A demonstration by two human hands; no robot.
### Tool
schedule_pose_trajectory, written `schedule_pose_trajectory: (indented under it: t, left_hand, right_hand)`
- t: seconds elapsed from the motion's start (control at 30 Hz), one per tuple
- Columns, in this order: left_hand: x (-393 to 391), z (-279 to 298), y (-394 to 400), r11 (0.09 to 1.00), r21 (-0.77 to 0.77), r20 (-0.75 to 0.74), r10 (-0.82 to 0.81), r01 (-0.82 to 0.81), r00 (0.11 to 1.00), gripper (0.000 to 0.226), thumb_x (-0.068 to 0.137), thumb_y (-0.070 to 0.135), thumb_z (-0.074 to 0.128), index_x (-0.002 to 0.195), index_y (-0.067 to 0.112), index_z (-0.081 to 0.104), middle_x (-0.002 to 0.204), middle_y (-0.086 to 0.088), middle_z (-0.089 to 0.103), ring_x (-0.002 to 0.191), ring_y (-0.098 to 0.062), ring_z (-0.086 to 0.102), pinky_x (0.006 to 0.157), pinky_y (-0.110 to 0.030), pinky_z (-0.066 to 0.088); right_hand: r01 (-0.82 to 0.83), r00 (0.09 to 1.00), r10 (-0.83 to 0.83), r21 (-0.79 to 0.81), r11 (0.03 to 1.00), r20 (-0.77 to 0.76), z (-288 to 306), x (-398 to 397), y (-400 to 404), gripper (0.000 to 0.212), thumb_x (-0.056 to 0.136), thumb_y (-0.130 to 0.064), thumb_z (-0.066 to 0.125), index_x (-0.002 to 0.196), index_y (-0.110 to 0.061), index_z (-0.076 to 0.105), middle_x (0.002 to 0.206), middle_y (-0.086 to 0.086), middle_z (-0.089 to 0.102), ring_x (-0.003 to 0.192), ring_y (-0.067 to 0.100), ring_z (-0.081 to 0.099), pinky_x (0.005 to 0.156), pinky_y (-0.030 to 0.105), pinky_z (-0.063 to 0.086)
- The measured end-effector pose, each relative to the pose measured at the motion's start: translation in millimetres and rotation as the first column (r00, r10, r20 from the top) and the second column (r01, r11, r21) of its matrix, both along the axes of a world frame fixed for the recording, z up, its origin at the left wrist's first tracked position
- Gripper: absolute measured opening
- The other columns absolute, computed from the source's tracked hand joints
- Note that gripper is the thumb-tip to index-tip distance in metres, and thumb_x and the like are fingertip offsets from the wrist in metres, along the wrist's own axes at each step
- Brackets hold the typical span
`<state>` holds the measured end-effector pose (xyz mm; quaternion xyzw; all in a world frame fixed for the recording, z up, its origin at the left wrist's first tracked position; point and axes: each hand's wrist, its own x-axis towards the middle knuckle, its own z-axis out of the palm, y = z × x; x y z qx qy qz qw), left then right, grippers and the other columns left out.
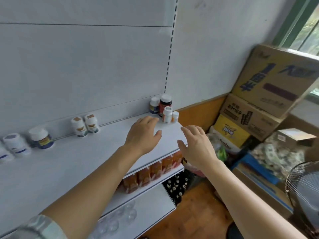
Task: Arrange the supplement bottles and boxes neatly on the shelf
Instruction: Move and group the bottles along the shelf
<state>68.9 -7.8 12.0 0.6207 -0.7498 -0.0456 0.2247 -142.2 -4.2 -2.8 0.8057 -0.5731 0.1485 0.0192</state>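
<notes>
On the white shelf [72, 163], supplement bottles stand along the back wall. At the right end is a cluster: a dark red bottle [165, 103], a blue-labelled bottle [154, 105], a white bottle [167, 115] and a small orange-labelled one [175, 117]. Two white bottles with orange labels [85, 125] stand mid-shelf; a blue-and-yellow bottle [41, 138] and white bottles [16, 144] are at the left. My left hand [144, 133] hovers open just left of the cluster, holding nothing. My right hand [196, 144] is open over the shelf's right front corner.
Orange packets [151, 171] line the lower shelf, with dark bottles [177, 185] beneath. Stacked cardboard boxes [269, 87] fill the right corner under a window. A fan [303, 187] stands at the lower right, over a wooden floor.
</notes>
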Motion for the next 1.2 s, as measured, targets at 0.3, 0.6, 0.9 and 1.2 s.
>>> schedule_pose_trajectory:
  t: [0.3, 0.6, 0.9, 1.2]
  left_hand:
    - [-29, -30, -110, 0.997, 0.067, -0.100, 0.042, -0.035, 0.994, 0.042, 0.095, 0.035, 0.056, 0.133, 0.020, 0.049, 0.131, -0.001, 0.054, 0.116, -0.023, 0.053, 0.090, -0.034, 0.046]
    - [-38, -61, -171, 0.990, 0.138, -0.124, 0.003, 0.015, 0.992, 0.043, 0.097, 0.023, 0.047, 0.140, 0.026, 0.045, 0.135, 0.007, 0.046, 0.114, -0.021, 0.051, 0.084, -0.038, 0.050]
    - [-54, -70, -177, 0.990, 0.066, -0.180, 0.133, -0.123, 0.975, 0.024, 0.092, 0.019, 0.056, 0.116, 0.019, 0.056, 0.121, 0.006, 0.056, 0.105, -0.022, 0.056, 0.076, -0.037, 0.050]
    - [-55, -60, -147, 0.939, 0.238, -0.392, 0.325, -0.247, 0.860, 0.031, 0.087, 0.043, 0.068, 0.111, 0.026, 0.058, 0.109, 0.013, 0.049, 0.101, -0.005, 0.054, 0.086, -0.033, 0.052]
  right_hand:
    - [-0.026, 1.000, 0.026, 0.102, 0.994, 0.010, -5, -21, -109, 0.043, 0.099, -0.027, 0.047, 0.140, -0.016, 0.044, 0.139, 0.002, 0.049, 0.133, 0.027, 0.038, 0.104, 0.037, 0.039]
    - [-0.146, 0.989, 0.140, 0.247, 0.958, 0.040, -37, -9, -203, 0.056, 0.092, -0.004, 0.050, 0.144, -0.023, 0.039, 0.139, -0.001, 0.046, 0.123, 0.025, 0.047, 0.092, 0.034, 0.048]
    - [-0.397, 0.909, 0.360, 0.180, 0.900, 0.208, -62, -14, -247, 0.025, 0.087, -0.027, 0.066, 0.111, -0.019, 0.063, 0.095, 0.002, 0.060, 0.073, 0.027, 0.060, 0.060, 0.038, 0.051]
    - [-0.642, 0.731, 0.550, 0.135, 0.755, 0.403, -50, -17, -244, 0.036, 0.086, -0.022, 0.066, 0.121, -0.019, 0.060, 0.102, 0.000, 0.066, 0.081, 0.017, 0.061, 0.070, 0.036, 0.055]
